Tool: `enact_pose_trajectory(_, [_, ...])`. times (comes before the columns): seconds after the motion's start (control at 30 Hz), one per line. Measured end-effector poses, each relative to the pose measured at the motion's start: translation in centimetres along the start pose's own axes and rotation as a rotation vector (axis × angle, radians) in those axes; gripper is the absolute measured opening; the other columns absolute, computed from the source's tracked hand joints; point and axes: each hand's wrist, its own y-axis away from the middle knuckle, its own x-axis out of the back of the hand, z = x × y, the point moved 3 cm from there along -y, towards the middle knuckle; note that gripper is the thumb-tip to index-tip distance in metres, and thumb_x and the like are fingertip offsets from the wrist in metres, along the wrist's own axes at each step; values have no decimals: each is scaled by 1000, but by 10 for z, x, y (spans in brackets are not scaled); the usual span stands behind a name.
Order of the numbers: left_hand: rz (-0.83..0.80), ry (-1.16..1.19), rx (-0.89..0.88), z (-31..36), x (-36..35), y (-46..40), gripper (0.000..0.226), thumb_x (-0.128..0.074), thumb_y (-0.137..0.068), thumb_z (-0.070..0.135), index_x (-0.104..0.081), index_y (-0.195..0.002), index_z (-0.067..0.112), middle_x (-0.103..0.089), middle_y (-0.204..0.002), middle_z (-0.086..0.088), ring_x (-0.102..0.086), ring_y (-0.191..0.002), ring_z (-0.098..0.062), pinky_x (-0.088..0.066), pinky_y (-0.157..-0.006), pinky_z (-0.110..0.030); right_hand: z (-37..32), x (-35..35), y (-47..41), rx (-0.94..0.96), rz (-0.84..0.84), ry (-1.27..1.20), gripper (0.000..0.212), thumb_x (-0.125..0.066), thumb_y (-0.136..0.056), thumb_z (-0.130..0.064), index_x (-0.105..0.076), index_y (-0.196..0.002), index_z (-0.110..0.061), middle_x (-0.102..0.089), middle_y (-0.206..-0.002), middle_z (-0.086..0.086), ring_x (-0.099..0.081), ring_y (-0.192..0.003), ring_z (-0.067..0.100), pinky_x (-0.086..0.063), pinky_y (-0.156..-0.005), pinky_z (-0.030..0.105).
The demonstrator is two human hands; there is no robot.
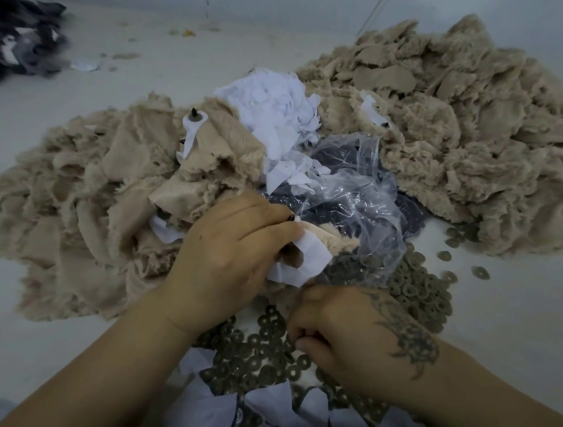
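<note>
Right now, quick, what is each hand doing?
Left hand: holding a beige furry fabric piece with white patch.
Right hand: fingers curled over grey-brown ring-shaped washers; grip cannot be told.

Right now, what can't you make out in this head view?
Head view only.
Whether the right hand pinches a washer: its curled fingers hide that.
Plastic bag's dark contents: blurred by crinkled film.
Dark cloth pile: cut by the top-left edge.

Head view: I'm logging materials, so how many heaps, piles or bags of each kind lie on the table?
Beige plush heaps: 2
White scrap clusters: 2
Dark cloth heap: 1
Clear plastic bag: 1
Washer pile: 1
Total: 7
</note>
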Motion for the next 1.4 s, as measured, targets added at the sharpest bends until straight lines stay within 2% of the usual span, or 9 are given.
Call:
enact_pose_trajectory(0.13, [-67, 6, 27, -3, -4, 2, 25, -51, -100, 4, -74, -99, -7, -71, -103, -21, -68, -88, -36, -54, -77, -47, -10, 44, 0, 11, -110, -86, 9, -60, -87, -35, -66, -81, -30, -59, -77, -15, -54, -73, 3, -50, -66, 26])
enact_pose_trajectory(0.2, [-76, 23, 43, -4, -4, 1, 26, -50, -100, 5, -74, -98, -7, -71, -103, -20, -68, -88, -36, -54, -77, -47, -11, 64, 0, -9, -104, -215, 6, -68, -85, -30, -73, -82, -30, -63, -71, -20, -60, -69, 3, -49, -62, 16])
enact_pose_trajectory(0.27, [-80, 24, 63, -4, -6, 0, 26, -51, -100, 4, -74, -98, -6, -71, -101, -19, -68, -87, -35, -53, -76, -46, -8, 89, -3, -12, 149, -377, 6, -71, -82, -27, -76, -79, -29, -65, -64, -19, -61, -57, 2, -46, -52, 8])
enact_pose_trajectory(0.33, [-83, 43, 76, -5, -7, -2, 26, -50, -100, 6, -74, -99, -5, -71, -101, -19, -68, -88, -33, -53, -76, -45, 1, 107, -13, 0, 448, -253, 8, -71, -82, -26, -78, -79, -28, -66, -63, -15, -59, -55, 3, -44, -51, 9])
enact_pose_trajectory(0.43, [-82, 72, 82, -1, -9, -6, 28, -50, -102, 9, -74, -99, -5, -72, -101, -17, -69, -89, -31, -53, -78, -43, 14, 103, -35, -38, 590, -91, 5, -76, -80, -15, -80, -78, -18, -72, -69, -3, -65, -62, 9, -55, -57, 30])
enact_pose_trajectory(0.5, [-88, 85, 97, 1, -11, -7, 23, -54, -99, 5, -74, -98, -4, -72, -100, -16, -69, -88, -29, -53, -79, -41, 19, 93, -42, -50, 624, -206, 8, -78, -78, -9, -81, -83, -15, -76, -76, -3, -69, -69, 11, -59, -64, 33])
enact_pose_trajectory(0.67, [-81, 50, 255, 0, -11, -9, 20, -59, -93, 13, -75, -94, 1, -74, -93, -9, -64, -87, -17, -50, -84, -24, 26, 79, -44, -91, 624, -449, 14, -72, -79, -13, -81, -89, -17, -68, -82, -20, -69, -77, -1, -56, -70, 15])
enact_pose_trajectory(0.9, [-56, 108, 418, 1, -7, -18, 20, -61, -87, 20, -76, -83, 8, -73, -80, -1, -62, -80, -6, -44, -76, -9, 27, 81, -40, -52, 663, -395, 15, -70, -85, -13, -79, -97, -12, -76, -92, -4, -69, -87, 2, -56, -79, 19])
enact_pose_trajectory(1.4, [-57, 366, 558, -1, -4, -22, 5, -72, -83, 8, -73, -78, 11, -66, -76, 16, -59, -71, 12, -40, -67, -2, 24, 79, -37, 72, 746, -276, 17, -73, -84, -6, -78, -100, -8, -75, -94, 0, -67, -87, 4, -53, -82, 15])
